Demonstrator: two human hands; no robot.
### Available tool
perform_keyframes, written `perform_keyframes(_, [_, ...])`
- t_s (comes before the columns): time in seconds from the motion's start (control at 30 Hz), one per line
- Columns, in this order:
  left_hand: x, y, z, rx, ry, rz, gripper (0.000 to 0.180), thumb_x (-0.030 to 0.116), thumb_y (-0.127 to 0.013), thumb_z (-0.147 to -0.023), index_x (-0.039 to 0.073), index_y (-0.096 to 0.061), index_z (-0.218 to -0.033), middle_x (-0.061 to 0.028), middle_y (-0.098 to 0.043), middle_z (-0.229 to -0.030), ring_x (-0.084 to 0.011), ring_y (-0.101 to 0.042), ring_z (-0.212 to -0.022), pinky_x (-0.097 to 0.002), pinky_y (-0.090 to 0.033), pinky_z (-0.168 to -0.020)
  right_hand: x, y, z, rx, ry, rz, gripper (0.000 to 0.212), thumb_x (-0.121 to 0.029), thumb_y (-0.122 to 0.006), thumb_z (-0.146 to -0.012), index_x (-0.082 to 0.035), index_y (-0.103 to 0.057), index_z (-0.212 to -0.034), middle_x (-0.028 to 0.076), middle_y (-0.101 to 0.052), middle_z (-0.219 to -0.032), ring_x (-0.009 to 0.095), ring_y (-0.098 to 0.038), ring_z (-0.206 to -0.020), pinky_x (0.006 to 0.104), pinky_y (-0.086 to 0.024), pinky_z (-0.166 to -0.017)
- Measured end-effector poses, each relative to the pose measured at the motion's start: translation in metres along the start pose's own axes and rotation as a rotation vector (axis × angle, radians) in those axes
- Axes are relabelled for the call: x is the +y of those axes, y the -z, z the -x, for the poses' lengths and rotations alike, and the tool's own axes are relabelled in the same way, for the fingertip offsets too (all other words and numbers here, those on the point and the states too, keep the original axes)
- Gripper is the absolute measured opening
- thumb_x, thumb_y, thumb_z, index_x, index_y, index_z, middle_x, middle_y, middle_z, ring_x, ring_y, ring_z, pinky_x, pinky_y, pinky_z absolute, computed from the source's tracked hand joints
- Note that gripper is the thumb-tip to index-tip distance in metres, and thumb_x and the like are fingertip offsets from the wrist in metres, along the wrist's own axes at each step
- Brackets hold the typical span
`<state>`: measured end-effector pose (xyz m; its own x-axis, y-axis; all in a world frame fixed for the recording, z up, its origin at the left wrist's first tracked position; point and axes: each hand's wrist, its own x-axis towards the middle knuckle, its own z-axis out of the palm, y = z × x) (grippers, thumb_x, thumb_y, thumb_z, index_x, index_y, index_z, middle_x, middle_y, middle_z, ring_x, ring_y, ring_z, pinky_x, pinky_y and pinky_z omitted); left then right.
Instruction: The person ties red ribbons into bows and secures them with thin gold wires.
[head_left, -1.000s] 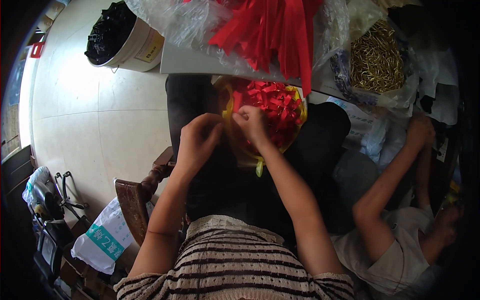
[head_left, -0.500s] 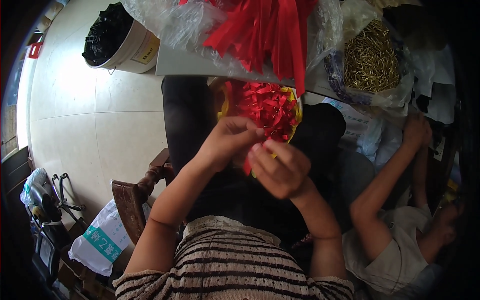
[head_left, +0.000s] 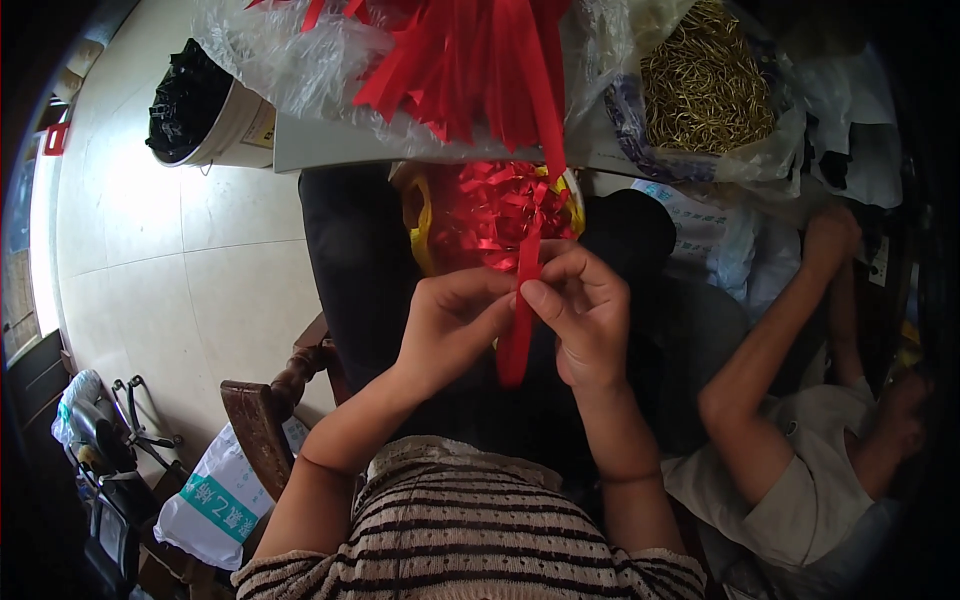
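Counter [head_left: 330,150] across the top: pale grey, smooth, its straight edge bowed by the lens. On it, at left, crumpled clear plastic [head_left: 285,55], creased and shiny. A heap of red ribbons [head_left: 460,75], flat and satiny, spills over the counter's near edge. To the right, a plastic-lined box [head_left: 640,140] full of thin gold wire pieces [head_left: 705,90], curved, tangled, metallic.

Floor [head_left: 190,200] of large pale tiles, glossy, glare at far left. White bucket [head_left: 232,130] with wire handle beside the counter, black plastic [head_left: 180,105] bulging from its mouth. Wooden chair [head_left: 255,425] at lower left, dark brown, turned and rounded, finish worn. Near it a white sack [head_left: 215,495] with a teal band, wrinkled.

Below the counter, between knees in dark trousers [head_left: 345,230], a tub with a yellow plastic lining [head_left: 420,225], loaded with red bows [head_left: 500,205], looped and glossy. Ribbon strip [head_left: 515,350] upright in front of it, folded into a narrow loop at its lower end, held between both hands. Left hand [head_left: 455,325]: grip pinching the strip's left edge. Right hand [head_left: 590,315]: grip pinching it too, thumb flat on the face. Wearer's top [head_left: 480,530] a coarse striped knit. At right, a co-worker's bare arm [head_left: 775,345] and pale shirt [head_left: 810,490].
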<state>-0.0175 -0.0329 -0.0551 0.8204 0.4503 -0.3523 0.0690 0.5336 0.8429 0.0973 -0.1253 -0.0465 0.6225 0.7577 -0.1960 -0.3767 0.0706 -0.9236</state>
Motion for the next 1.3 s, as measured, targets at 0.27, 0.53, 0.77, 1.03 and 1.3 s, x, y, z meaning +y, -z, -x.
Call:
perform_keyframes(0.27, [-0.001, -0.005, 0.003, 0.000, 0.022, 0.033, 0.013, 0.003, -0.059, -0.087, -0.006, -0.064, -0.096, -0.0048, -0.065, -0.082, -0.0068, -0.059, -0.074, -0.0203, -0.048, -0.065, 0.005, -0.002, 0.000, 0.087, -0.088, -0.188, 0.012, -0.003, -0.061, -0.084, -0.001, -0.053, -0.093, 0.012, -0.065, -0.090, 0.016, -0.063, -0.082, 0.0290, -0.050, -0.079])
perform_keyframes(0.53, [-0.001, -0.003, 0.009, -0.134, 0.090, -0.077, 0.012, 0.005, -0.060, -0.087, -0.006, -0.064, -0.086, -0.0057, -0.065, -0.070, -0.0092, -0.062, -0.065, -0.0211, -0.050, -0.059, 0.012, 0.017, -0.018, 0.172, -0.207, -0.241, 0.019, -0.008, -0.056, -0.088, -0.003, -0.049, -0.105, 0.012, -0.063, -0.087, 0.018, -0.062, -0.080, 0.0289, -0.050, -0.075])
perform_keyframes(0.77, [-0.003, 0.000, 0.008, -0.070, 0.056, -0.070, 0.014, 0.008, -0.056, -0.090, -0.005, -0.062, -0.089, -0.0055, -0.064, -0.071, -0.0096, -0.061, -0.064, -0.0213, -0.050, -0.062, 0.003, 0.018, 0.002, -0.099, -0.102, 0.022, 0.017, -0.006, -0.061, -0.085, -0.001, -0.058, -0.101, 0.004, -0.062, -0.088, 0.010, -0.059, -0.081, 0.0224, -0.047, -0.072])
perform_keyframes(1.03, [0.000, 0.001, 0.018, -0.196, 0.108, -0.146, 0.026, 0.008, -0.041, -0.096, 0.000, -0.053, -0.118, -0.0020, -0.057, -0.067, -0.0058, -0.053, -0.055, -0.0195, -0.040, -0.049, -0.011, 0.033, -0.008, 0.254, -0.014, -0.196, 0.006, -0.005, -0.064, -0.083, -0.002, -0.062, -0.087, 0.002, -0.060, -0.077, 0.007, -0.055, -0.065, 0.0196, -0.045, -0.062])
perform_keyframes(1.3, [0.001, -0.007, 0.019, 0.024, -0.091, -0.068, 0.036, -0.002, -0.048, -0.091, 0.001, -0.049, -0.127, -0.0074, -0.064, -0.084, -0.0070, -0.057, -0.060, -0.0188, -0.047, -0.052, -0.016, -0.001, 0.017, 0.095, 0.651, 1.097, 0.026, -0.007, -0.074, -0.073, 0.001, -0.063, -0.095, 0.011, -0.064, -0.087, 0.017, -0.063, -0.074, 0.0271, -0.052, -0.066])
